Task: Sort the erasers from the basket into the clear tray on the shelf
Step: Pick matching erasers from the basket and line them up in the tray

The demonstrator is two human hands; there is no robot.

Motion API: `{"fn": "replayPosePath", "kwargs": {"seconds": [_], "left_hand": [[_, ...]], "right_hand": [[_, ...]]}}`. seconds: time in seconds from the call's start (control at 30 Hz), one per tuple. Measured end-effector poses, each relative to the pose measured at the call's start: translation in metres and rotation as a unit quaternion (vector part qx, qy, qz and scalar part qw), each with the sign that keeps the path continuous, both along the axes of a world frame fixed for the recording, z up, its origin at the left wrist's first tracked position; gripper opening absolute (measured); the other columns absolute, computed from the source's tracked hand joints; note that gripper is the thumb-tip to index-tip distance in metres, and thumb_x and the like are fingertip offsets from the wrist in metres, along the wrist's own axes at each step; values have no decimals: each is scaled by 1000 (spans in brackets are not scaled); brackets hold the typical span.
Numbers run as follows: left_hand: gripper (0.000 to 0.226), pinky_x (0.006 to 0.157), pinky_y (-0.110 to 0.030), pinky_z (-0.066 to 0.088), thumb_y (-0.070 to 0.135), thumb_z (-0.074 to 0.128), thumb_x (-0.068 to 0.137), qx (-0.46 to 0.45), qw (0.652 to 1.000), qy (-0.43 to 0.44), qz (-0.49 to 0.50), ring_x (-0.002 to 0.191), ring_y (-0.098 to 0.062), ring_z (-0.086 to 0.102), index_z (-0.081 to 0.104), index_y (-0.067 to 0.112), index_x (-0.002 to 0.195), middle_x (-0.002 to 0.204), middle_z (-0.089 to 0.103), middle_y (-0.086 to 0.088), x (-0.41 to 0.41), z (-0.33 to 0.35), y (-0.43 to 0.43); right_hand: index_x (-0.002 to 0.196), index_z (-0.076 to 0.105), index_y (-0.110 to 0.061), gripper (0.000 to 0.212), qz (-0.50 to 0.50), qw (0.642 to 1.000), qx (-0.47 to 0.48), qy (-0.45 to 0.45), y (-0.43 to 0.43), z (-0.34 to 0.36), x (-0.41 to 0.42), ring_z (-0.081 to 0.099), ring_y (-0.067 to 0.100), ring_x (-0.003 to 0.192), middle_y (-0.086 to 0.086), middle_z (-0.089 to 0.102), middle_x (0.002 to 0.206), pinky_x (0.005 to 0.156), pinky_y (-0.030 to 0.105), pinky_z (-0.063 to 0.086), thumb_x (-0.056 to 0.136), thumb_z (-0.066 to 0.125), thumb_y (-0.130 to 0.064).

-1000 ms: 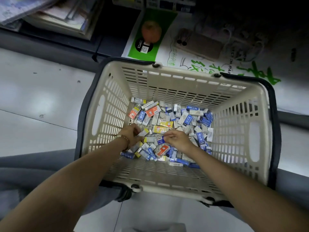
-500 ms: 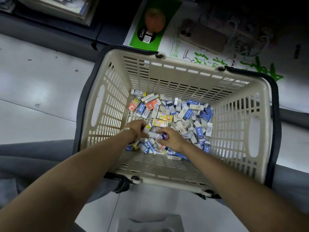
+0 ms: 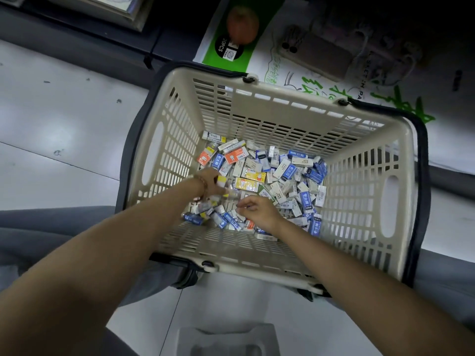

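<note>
Erasers point(image 3: 285, 170) heaped on basket point(image 3: 282, 97) floor, axes mixed, bulk toward its right wall. Right hand point(image 3: 259, 214) nearer, fingers curled, contents unclear. Left hand point(image 3: 210, 182) by basket's left wall, blurred, grip unreadable.

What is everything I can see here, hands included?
Basket: one, beige with dark handles, centre.
Erasers: dozens, blue, white, orange and yellow wrappers, loose on the basket floor.
Printed sheet: one, white and green, beyond the basket.
Phone: one, brownish, on that sheet.
Pale tray: one, whitish, bottom edge.
Left hand: one, in the basket, blurred, seems to grip erasers.
Right hand: one, over the erasers, fingers curled; hold unclear.
</note>
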State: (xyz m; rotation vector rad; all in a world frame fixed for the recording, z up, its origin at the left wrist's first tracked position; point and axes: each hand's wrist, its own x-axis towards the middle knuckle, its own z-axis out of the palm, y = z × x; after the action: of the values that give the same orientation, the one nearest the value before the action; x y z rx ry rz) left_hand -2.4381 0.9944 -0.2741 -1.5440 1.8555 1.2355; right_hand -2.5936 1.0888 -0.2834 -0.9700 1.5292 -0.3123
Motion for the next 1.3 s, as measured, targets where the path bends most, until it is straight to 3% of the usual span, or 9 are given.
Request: {"fn": "replayPosePath", "kwargs": {"seconds": [0.23,0.33,0.47,0.57,0.67,0.9,1.13,1.2,1.3], "left_hand": [[34,83,-36,50,38,66,82,-22,999,37,4,89,-27,61,67,7,94,91,67,-8,11,85,-60],[40,90,-41,51,38,66,81,-20,995,80,52,89,-24,62,68,4,102,101,69,-14,34,109,-76],[18,72,-19,54,24,68,82,51,969,171,168,80,-6,68,69,14,96,92,71,-1,50,116,-74],[21,84,-26,52,21,65,85,60,960,194,194,93,-13,66,67,11,102,97,71,-3,49,117,-73],[25,76,-23,49,20,62,87,84,947,219,220,94,-15,65,63,6,108,95,71,-5,48,120,-71],[12,66,-14,54,15,55,91,141,886,296,328,82,-9,70,60,7,98,90,71,-4,42,130,-71],[24,65,-15,55,9,57,87,167,839,369,364,82,-11,71,59,2,110,99,72,-8,20,184,-70],[28,64,-15,55,9,57,87,163,836,388,353,81,-10,71,59,4,114,98,73,-7,14,211,-66],[35,64,-16,56,9,59,86,156,808,421,381,82,-11,71,55,0,119,103,71,-11,5,245,-54]], "right_hand": [[136,46,-5,49,126,991,32,-13,-20,-2,20,43,26,130,11,43,144,102,26,36,91,60,-15],[147,30,-17,61,234,971,28,33,-27,-12,36,28,27,139,11,25,153,112,34,28,93,58,-25],[143,35,-15,57,340,933,-32,111,-25,-23,52,31,28,128,15,33,137,105,35,30,92,57,-29],[115,52,-11,32,272,956,-59,93,-21,-23,60,42,25,110,11,44,118,95,35,37,87,65,-21],[90,49,-17,17,243,961,-62,114,-14,-23,63,50,24,90,8,54,106,81,34,44,86,65,-15],[126,54,0,31,71,997,6,4,-33,11,43,52,15,83,19,59,118,67,17,43,98,48,-12],[120,54,2,28,-90,991,17,-101,-58,130,-55,65,19,80,17,67,107,83,32,53,100,38,-10],[113,59,-3,24,-112,987,-18,-112,-62,179,-73,66,12,73,6,71,88,75,27,53,99,43,-15],[110,65,-11,30,-136,977,-96,-130,-62,248,-85,63,8,78,0,70,88,78,22,47,88,56,-30]]}}
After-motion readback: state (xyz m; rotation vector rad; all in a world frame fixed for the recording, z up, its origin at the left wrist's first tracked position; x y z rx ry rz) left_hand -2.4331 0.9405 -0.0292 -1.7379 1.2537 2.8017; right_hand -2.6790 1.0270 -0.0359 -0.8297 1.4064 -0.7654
